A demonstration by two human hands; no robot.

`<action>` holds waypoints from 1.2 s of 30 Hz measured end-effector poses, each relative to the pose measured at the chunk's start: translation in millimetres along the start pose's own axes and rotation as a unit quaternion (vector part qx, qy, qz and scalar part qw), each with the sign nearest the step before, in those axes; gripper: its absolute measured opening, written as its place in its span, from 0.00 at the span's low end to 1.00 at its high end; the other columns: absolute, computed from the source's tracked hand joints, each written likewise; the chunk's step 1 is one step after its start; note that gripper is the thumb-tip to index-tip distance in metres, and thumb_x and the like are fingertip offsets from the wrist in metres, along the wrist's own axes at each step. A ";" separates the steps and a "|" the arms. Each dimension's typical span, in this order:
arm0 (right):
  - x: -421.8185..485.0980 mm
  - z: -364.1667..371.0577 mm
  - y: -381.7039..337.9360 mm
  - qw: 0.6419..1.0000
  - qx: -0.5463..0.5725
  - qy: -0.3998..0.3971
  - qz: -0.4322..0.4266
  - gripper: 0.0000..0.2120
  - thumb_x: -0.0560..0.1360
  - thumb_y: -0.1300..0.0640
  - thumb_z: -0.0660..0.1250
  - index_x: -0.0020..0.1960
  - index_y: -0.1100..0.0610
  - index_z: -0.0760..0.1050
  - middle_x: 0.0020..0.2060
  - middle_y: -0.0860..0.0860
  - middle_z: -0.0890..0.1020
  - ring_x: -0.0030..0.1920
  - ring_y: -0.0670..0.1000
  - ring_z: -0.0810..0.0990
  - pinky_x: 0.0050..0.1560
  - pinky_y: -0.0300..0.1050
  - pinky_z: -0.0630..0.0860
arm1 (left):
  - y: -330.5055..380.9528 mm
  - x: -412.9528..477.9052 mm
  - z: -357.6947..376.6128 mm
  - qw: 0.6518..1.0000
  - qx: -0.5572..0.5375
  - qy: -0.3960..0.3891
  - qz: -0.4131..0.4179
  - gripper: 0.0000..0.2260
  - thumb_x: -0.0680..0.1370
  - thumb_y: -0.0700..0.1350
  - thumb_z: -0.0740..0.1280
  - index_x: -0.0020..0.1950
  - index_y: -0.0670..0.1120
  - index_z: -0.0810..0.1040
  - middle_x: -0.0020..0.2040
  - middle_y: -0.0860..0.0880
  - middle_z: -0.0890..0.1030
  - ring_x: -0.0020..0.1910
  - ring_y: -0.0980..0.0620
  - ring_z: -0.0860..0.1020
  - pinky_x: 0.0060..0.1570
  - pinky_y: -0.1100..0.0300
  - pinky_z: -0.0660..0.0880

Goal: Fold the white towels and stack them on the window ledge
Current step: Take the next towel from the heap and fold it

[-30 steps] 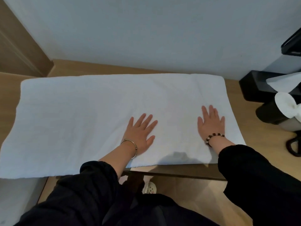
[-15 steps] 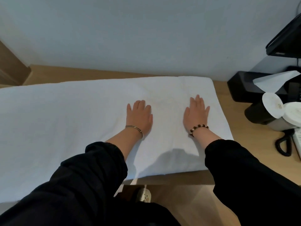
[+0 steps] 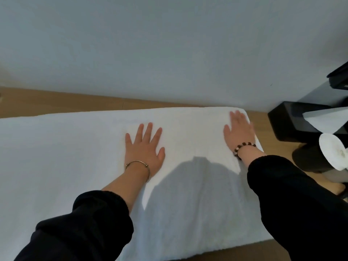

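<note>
**Both palms flat on a white towel spread along the wall**

A white towel [image 3: 75, 157] lies spread lengthwise over a wooden table [image 3: 56, 102] that runs along a pale wall [image 3: 169, 44]. Its right end stops just short of a black tissue box [image 3: 290, 117] and a paper roll [image 3: 331, 151]. The person's left hand [image 3: 144, 147], a thin bangle [image 3: 137, 166] at the wrist, rests palm down near the middle of the cloth, fingers straight and spread, gripping nothing. The right hand [image 3: 238, 132], wearing a bead bracelet [image 3: 244, 146], lies equally flat at the towel's far right corner. Its fingertips are slightly blurred, but nothing is pinched. Black sleeves [image 3: 90, 223] cover both forearms. No window ledge is in view.

The cloth looks thick, soft and limp: light to lift, in no way fragile, but unable to hold any shape of its own. It will probably sag and crease wherever it is not supported, and its nap should keep it from sliding on the wood. The sensible hold appears to be a pinch at the two corners of the right end, one per hand, so that the short edge stays taut while it is carried over to the left. Whether the towel is already doubled cannot be told from here.
</note>
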State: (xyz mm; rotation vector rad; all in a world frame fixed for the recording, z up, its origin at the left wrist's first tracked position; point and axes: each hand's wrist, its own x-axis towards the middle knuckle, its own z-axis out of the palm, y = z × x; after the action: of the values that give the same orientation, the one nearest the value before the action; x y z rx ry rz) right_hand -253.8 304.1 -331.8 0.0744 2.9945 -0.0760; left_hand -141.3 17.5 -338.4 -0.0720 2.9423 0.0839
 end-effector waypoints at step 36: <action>-228.2 42.5 -332.7 0.951 -0.020 -0.080 -0.297 0.27 0.82 0.46 0.39 0.77 0.52 0.35 0.76 0.55 0.36 0.76 0.55 0.35 0.74 0.58 0.36 | -209.5 -159.7 9.2 0.981 0.003 -0.030 -0.194 0.25 0.81 0.58 0.41 0.76 0.56 0.35 0.77 0.53 0.36 0.76 0.49 0.37 0.73 0.43 0.42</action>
State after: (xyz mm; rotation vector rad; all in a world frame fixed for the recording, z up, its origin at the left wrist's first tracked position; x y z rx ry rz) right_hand -39.8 -40.5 -324.9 -0.7968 2.7426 -0.0809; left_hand 28.2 -184.0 -326.7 -0.6248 2.8076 0.0191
